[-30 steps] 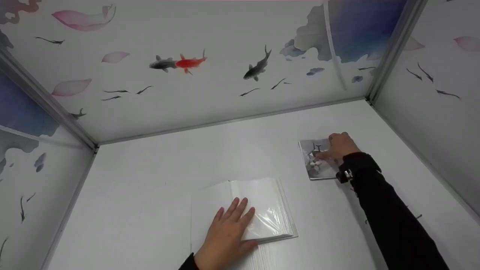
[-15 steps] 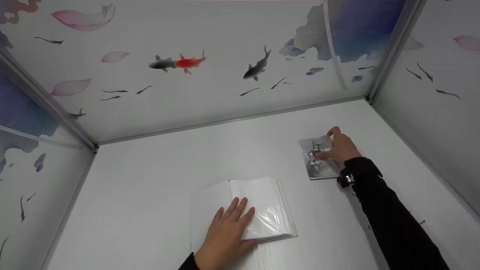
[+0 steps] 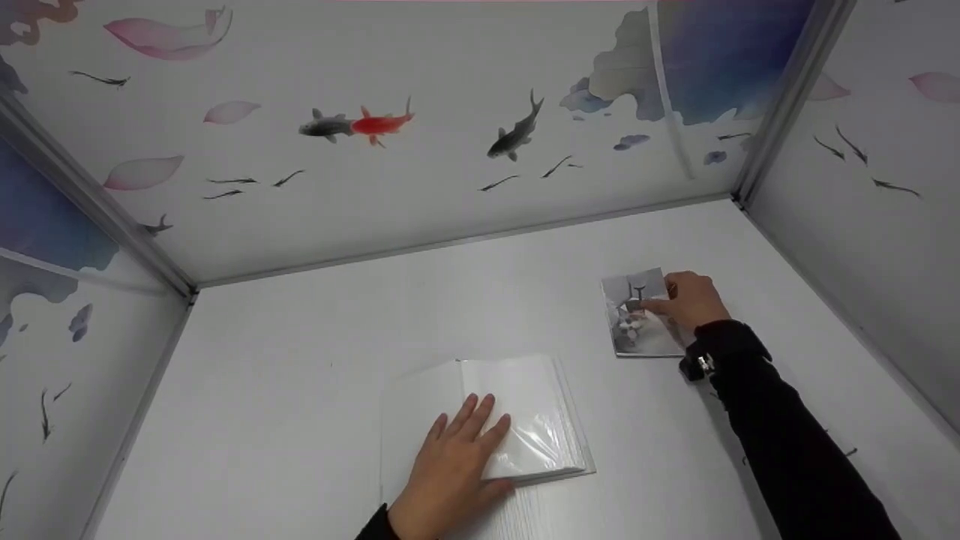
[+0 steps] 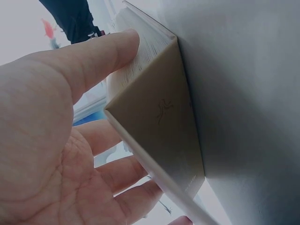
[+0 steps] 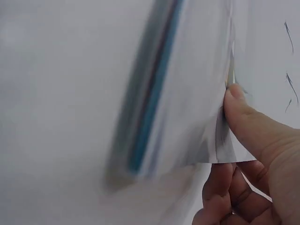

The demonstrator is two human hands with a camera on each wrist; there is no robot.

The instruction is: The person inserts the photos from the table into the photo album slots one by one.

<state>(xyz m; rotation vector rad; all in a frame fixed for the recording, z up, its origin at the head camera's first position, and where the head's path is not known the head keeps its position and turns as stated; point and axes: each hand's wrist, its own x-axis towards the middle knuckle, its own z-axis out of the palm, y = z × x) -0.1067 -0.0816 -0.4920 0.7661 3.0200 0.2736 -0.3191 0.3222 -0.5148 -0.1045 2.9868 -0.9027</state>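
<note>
Thumb above and fingers curled below, the right hand pinches the right edge of the picture stack, a grip that seems to bend at least 1 upper sheet away from the rest. The left hand lies straight-fingered and spread on the open album, gripping nothing, apparently steadying its pages. The stack sits toward the desk's far right corner; the album, midway between its side edges, nearer the person.

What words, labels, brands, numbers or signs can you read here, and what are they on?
None can be read.
Photo album: a thin squiggle on its cover, unclear whether drawing or lettering.
Same cover: tiny marks near one corner, too small to read.
Photo print: no lettering can be made out.
</note>
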